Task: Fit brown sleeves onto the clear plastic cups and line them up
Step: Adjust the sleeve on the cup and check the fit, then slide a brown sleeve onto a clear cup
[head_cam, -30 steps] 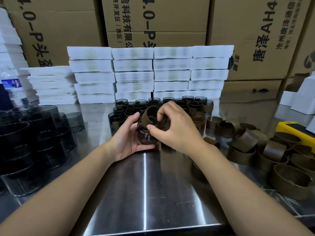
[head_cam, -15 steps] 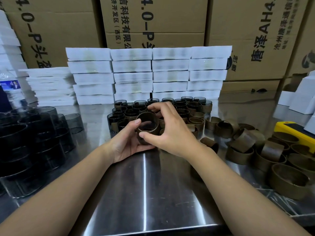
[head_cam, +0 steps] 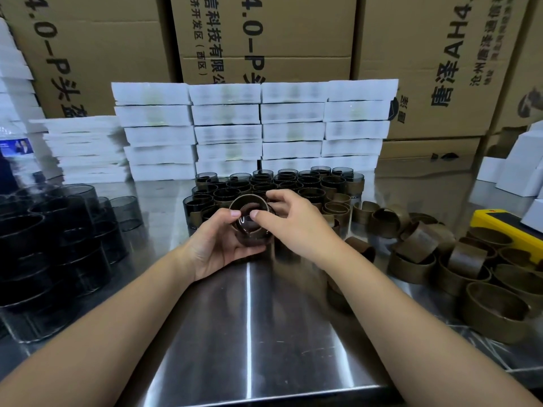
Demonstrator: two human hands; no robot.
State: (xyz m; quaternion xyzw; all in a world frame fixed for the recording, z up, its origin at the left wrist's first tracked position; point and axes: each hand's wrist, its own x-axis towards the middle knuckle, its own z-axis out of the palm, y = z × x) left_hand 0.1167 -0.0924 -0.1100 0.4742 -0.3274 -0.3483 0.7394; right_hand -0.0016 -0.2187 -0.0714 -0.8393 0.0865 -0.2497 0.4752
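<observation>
Nearest the camera, both bare forearms reached forward over the steel table (head_cam: 249,333). Above its middle, the left hand (head_cam: 214,248) cradled a clear plastic cup (head_cam: 249,232) from below and from the left, fingers curled under it and the thumb lying on its upper edge. The cup was tipped so its mouth faced the camera. A brown sleeve (head_cam: 248,197) sat around the cup's top. The right hand (head_cam: 293,224) pinched that sleeve, thumb on the near side and curled fingers on the far side.

To the left stood stacks of bare cups (head_cam: 44,245), dark and see-through. To the right lay a loose heap of brown sleeves (head_cam: 426,254), some upright and some on their sides, with a yellow object (head_cam: 505,227) at its far edge.

Just behind the hands, sleeved cups (head_cam: 282,183) stood upright in close rows. Behind them rose white flat boxes (head_cam: 229,133) stacked in 4 columns, and behind these stood large cardboard cartons (head_cam: 264,39) with printed lettering.
</observation>
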